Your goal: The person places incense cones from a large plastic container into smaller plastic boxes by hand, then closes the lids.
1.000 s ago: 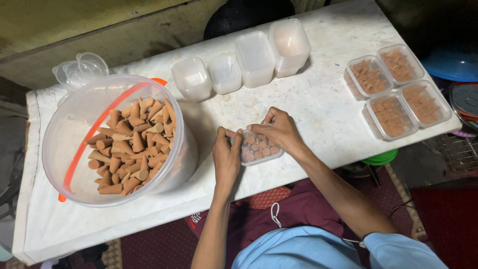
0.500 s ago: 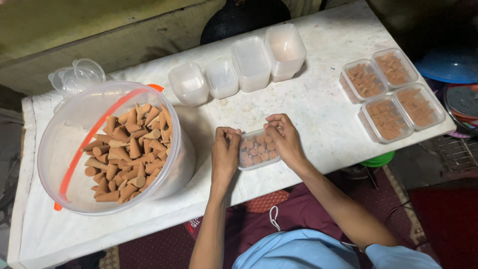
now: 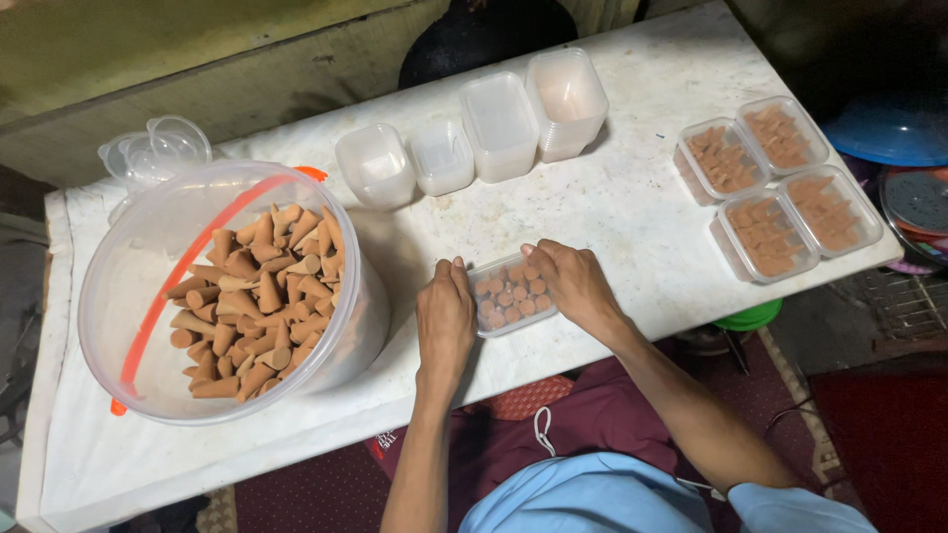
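Two hands, left hand (image 3: 446,314) and right hand (image 3: 573,283), clamped on either end of a small clear tub (image 3: 510,295) of brown cones, steadying it near the table's (image 3: 632,212) front edge; beyond, empty tubs (image 3: 474,133) lined up behind; four filled tubs (image 3: 780,188) grouped far right; big clear bucket (image 3: 227,286) of cones, red handle, left; no labels seen

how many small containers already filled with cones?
5. Four clear plastic trays of brown cones cluster at the white table's right end; one sits between both hands.
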